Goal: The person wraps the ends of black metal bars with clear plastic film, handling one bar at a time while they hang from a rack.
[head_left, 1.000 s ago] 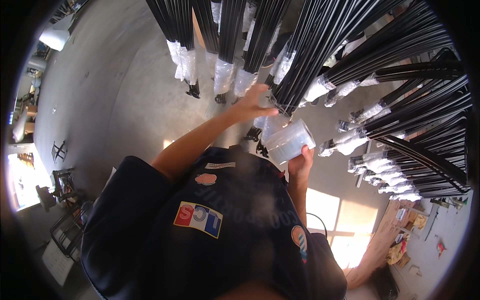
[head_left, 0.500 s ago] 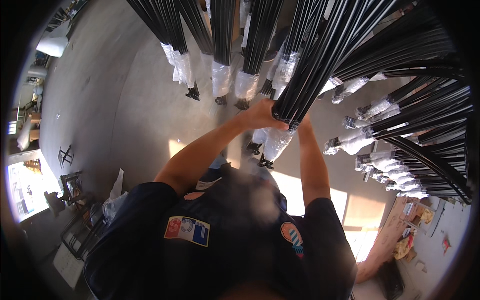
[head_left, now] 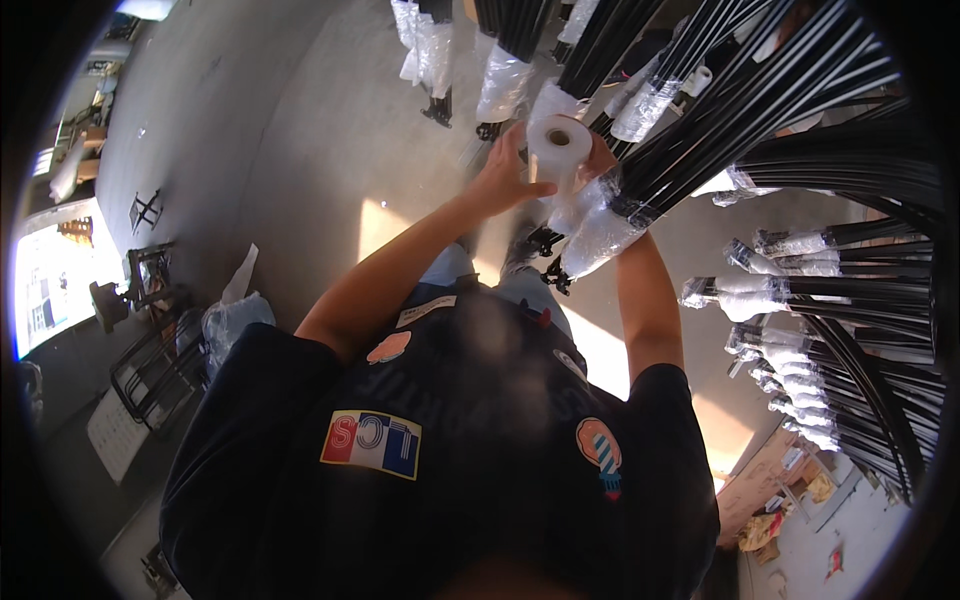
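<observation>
Beside the wrapped end (head_left: 603,243) of a black rod bundle (head_left: 722,128), film roll (head_left: 556,168) aloft; right hand (head_left: 600,158) grips its right side, left hand's (head_left: 508,180) fingers spread open, contact unclear. Judged risk: weak right grip could drop the roll.

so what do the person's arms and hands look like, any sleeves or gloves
Short, loose, dark navy fabric sleeves, leaving the forearms bare. The left hand and the partly hidden right hand show no gloves.
</observation>
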The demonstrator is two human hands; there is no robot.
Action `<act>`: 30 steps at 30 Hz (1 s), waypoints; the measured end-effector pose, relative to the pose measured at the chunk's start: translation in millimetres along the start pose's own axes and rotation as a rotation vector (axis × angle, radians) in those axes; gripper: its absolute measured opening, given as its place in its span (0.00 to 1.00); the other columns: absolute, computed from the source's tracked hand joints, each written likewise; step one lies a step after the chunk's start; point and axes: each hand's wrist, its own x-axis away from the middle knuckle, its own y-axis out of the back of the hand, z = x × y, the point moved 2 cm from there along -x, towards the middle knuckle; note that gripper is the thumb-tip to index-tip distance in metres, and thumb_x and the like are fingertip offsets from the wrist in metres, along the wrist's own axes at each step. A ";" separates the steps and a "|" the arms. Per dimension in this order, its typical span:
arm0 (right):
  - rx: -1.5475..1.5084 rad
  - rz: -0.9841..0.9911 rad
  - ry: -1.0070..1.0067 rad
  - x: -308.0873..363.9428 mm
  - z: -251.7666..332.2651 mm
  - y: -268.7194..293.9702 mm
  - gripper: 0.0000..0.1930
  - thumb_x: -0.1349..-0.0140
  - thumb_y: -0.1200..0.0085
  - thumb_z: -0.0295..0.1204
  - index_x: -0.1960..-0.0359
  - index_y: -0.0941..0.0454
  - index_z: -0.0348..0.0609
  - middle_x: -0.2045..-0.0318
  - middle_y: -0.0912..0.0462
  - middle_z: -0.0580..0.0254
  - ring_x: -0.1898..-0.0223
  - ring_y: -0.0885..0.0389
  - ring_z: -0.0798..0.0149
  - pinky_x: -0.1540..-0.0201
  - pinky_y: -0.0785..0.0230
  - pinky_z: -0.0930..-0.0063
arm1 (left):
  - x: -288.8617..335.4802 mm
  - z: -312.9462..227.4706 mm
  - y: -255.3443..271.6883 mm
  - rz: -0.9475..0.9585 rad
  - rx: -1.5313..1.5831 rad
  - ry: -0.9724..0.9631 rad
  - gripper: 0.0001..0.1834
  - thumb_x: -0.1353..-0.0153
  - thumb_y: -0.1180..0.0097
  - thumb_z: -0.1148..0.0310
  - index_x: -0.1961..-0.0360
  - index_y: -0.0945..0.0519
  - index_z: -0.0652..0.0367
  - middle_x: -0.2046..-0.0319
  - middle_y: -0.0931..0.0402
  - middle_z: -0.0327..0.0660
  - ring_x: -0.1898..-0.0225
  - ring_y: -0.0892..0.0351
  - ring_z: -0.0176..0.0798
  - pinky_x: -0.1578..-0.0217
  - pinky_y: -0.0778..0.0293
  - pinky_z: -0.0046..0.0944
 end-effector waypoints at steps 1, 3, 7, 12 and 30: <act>-0.007 0.012 -0.010 2.4 1.0 -2.6 0.25 0.45 0.50 0.36 0.48 0.38 0.35 0.55 0.29 0.57 0.54 0.30 0.62 0.48 0.39 0.68 | -1.9 22.9 -10.6 0.062 0.217 -0.044 0.51 0.67 0.31 0.61 0.43 0.46 0.62 0.47 0.41 0.50 0.44 0.42 0.48 0.45 0.45 0.41; -0.010 0.015 -0.022 7.3 6.9 -1.1 0.26 0.45 0.51 0.37 0.47 0.39 0.36 0.54 0.29 0.58 0.53 0.31 0.62 0.48 0.40 0.68 | -18.8 23.6 -26.8 0.098 0.415 -0.086 0.50 0.68 0.31 0.63 0.44 0.46 0.64 0.49 0.38 0.50 0.46 0.39 0.44 0.46 0.43 0.39; -0.048 -0.021 -0.048 30.3 15.8 5.2 0.27 0.44 0.52 0.39 0.46 0.41 0.37 0.52 0.30 0.58 0.51 0.32 0.62 0.47 0.41 0.67 | -20.7 9.3 -23.5 0.161 0.514 -0.028 0.48 0.70 0.30 0.64 0.47 0.43 0.66 0.53 0.34 0.49 0.49 0.35 0.41 0.49 0.39 0.38; -0.308 -0.208 -0.088 139.0 -38.8 37.8 0.32 0.43 0.53 0.44 0.41 0.46 0.38 0.46 0.35 0.58 0.46 0.36 0.61 0.42 0.45 0.63 | -6.4 13.8 -26.7 0.051 0.364 0.033 0.50 0.71 0.29 0.61 0.47 0.45 0.65 0.53 0.35 0.51 0.49 0.34 0.46 0.50 0.38 0.39; -0.148 -0.181 -0.090 138.7 -15.0 2.6 0.37 0.76 0.40 0.20 0.52 0.33 0.39 0.61 0.25 0.64 0.58 0.29 0.62 0.53 0.37 0.71 | 13.7 -31.1 8.3 -0.029 0.174 0.066 0.45 0.70 0.31 0.62 0.50 0.41 0.62 0.56 0.33 0.51 0.54 0.30 0.51 0.55 0.34 0.42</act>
